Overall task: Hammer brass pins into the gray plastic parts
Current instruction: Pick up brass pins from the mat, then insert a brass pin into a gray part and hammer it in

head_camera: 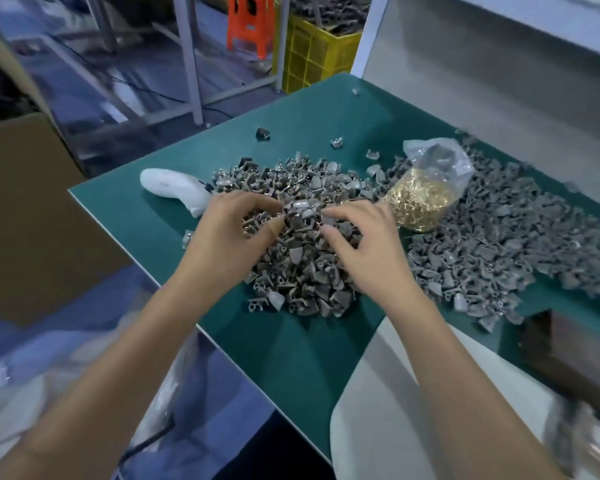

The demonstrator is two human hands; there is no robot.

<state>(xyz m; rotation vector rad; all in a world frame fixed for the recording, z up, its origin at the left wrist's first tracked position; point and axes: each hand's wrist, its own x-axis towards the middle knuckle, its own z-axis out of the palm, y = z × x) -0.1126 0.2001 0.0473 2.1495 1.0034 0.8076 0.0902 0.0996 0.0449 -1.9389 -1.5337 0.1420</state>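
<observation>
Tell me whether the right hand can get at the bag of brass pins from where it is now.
Probably yes. The right hand rests on the pile of gray parts, and the bag of brass pins lies just beyond its fingers to the right, its mouth open, with nothing standing between them.

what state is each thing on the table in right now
left hand: fingers curled, pinching parts in the near pile
right hand: fingers curled, on the near pile; what it holds is hidden
near pile of gray parts: loose heap
far pile of gray parts: spread out
bag of brass pins: open, standing
white tool: lying flat, untouched
</observation>
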